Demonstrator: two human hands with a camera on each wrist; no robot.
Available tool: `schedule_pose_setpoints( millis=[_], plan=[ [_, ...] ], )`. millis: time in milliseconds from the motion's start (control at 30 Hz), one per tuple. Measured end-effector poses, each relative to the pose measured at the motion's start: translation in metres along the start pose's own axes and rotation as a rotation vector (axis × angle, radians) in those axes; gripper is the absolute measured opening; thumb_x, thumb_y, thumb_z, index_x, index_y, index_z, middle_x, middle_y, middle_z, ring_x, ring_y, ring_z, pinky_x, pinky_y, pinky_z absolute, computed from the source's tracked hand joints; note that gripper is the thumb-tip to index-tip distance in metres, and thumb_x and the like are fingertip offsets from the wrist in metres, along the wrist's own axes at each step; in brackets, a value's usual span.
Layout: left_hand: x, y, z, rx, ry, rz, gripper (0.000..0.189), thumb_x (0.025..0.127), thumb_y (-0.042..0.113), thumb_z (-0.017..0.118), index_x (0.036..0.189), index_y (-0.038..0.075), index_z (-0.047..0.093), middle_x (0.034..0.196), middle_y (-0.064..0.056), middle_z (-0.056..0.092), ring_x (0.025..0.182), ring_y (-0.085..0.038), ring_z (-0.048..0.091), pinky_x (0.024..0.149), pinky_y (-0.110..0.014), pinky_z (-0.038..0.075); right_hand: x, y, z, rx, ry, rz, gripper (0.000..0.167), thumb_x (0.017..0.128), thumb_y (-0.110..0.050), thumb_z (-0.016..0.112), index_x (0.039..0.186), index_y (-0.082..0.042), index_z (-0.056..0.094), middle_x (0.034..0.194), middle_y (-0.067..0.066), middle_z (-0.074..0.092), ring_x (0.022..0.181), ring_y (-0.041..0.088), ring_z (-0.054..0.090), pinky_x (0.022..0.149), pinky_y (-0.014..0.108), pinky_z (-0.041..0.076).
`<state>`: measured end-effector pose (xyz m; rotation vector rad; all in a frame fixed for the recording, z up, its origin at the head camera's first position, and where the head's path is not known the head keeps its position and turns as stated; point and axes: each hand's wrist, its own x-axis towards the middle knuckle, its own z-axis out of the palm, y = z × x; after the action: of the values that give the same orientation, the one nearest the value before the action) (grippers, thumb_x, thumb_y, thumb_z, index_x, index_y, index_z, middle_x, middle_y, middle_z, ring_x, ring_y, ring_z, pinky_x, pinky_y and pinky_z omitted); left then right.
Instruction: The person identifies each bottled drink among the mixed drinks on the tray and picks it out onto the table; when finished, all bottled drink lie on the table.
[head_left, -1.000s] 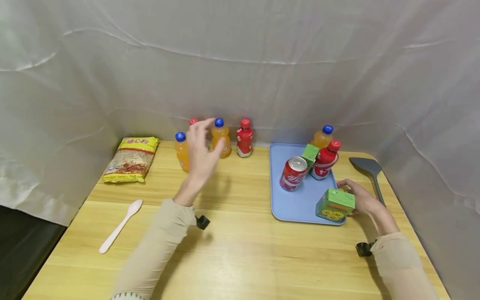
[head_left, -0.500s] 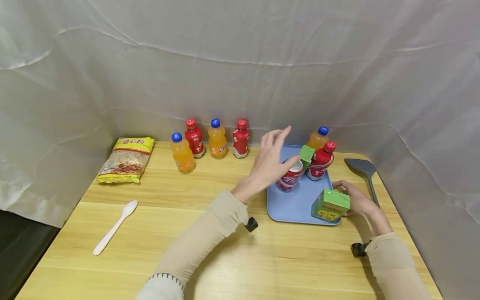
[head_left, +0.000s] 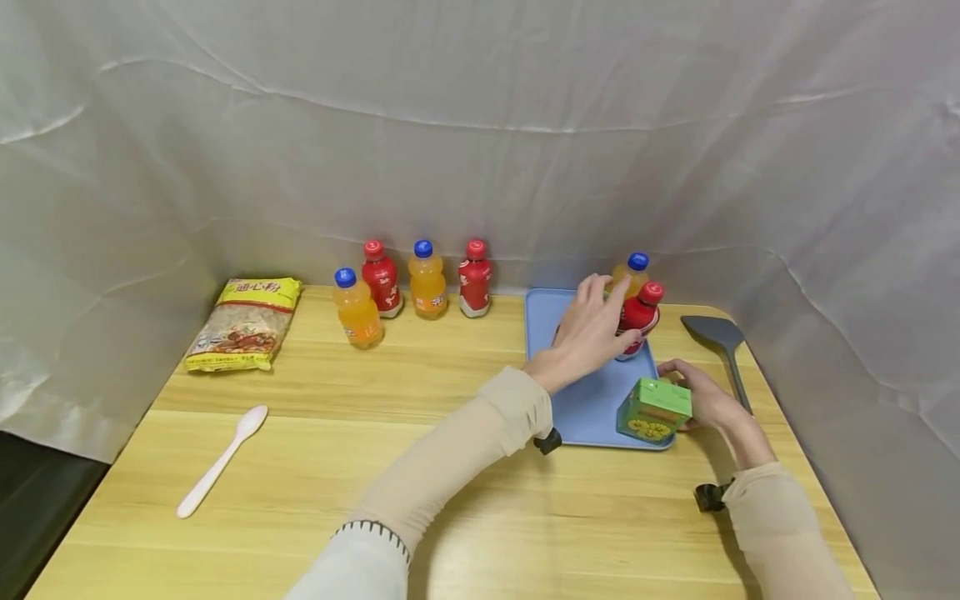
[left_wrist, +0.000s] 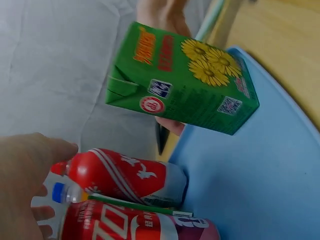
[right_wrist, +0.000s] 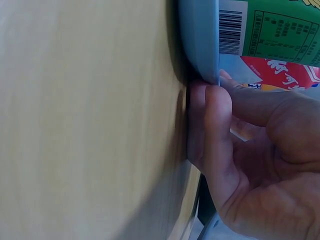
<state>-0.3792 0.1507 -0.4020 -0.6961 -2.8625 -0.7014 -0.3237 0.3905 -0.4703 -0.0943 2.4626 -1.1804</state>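
My left hand is over the blue tray, fingers spread loosely around the tops of the drinks. Its thumb is near the cap of a red bottle; whether it touches is unclear. Beneath the hand, a red soda can and a second green carton are mostly hidden in the head view. An orange soda bottle stands behind. My right hand pinches the tray's right rim, thumb above and fingers below. Close to it, a green drink carton stands at the tray's front right.
Two orange soda bottles and two red bottles stand along the back of the wooden table. At left lie a yellow pasta bag and a white spoon. A grey spatula lies right of the tray.
My left hand has moved right, from beside the bottles at the back left to above the drinks on the tray. My right hand stays at the tray rim.
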Motion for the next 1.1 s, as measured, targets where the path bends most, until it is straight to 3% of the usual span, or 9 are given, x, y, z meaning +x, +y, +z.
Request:
schedule_pose_setpoints(
  millis=[333,600,800,967,1100],
  plan=[
    [0.013,0.007,0.012,0.184,0.024,-0.047,0.073,0.095,0.055,0.072,0.154,0.020,0.050,0.162,-0.007,0.039,0.161,-0.032,0.022,0.135,-0.046,0.021,0.001,-0.002,0.000,0.027,0.005,0.016,0.052,0.100,0.007,0.050,0.149,0.005,0.034,0.105,0.022,0.063,0.078,0.018,0.063,0.058,0.037,0.059],
    [0.025,0.020,0.016,0.258,0.038,-0.069,0.067,0.092,0.060,0.074,0.149,0.029,0.057,0.160,-0.004,0.042,0.160,-0.030,0.024,0.134,-0.048,0.023,0.000,0.001,0.001,0.049,0.005,0.006,0.050,0.101,0.007,0.050,0.149,0.005,0.035,0.110,0.026,0.061,0.080,0.019,0.063,0.058,0.037,0.060],
    [0.031,0.027,0.020,0.268,0.051,-0.095,0.070,0.087,0.063,0.079,0.143,0.026,0.061,0.156,0.000,0.046,0.157,-0.026,0.029,0.133,-0.046,0.025,0.000,0.001,0.000,0.046,0.002,0.007,0.050,0.101,0.008,0.051,0.149,0.005,0.034,0.115,0.029,0.060,0.081,0.019,0.062,0.057,0.037,0.059],
    [0.033,0.031,0.027,0.318,0.046,-0.106,0.066,0.086,0.061,0.080,0.138,0.024,0.062,0.149,0.003,0.048,0.142,-0.021,0.038,0.118,-0.040,0.038,0.001,0.002,0.000,0.053,-0.003,0.013,0.052,0.100,0.009,0.051,0.149,0.005,0.033,0.109,0.023,0.063,0.077,0.017,0.062,0.057,0.036,0.059],
    [0.036,0.032,0.030,0.363,0.083,-0.104,0.057,0.088,0.060,0.078,0.131,0.025,0.065,0.144,0.004,0.047,0.130,-0.019,0.039,0.100,-0.037,0.040,0.001,0.001,0.000,0.046,0.001,0.012,0.051,0.101,0.009,0.050,0.149,0.006,0.033,0.110,0.024,0.062,0.077,0.017,0.062,0.056,0.036,0.059]
  ],
)
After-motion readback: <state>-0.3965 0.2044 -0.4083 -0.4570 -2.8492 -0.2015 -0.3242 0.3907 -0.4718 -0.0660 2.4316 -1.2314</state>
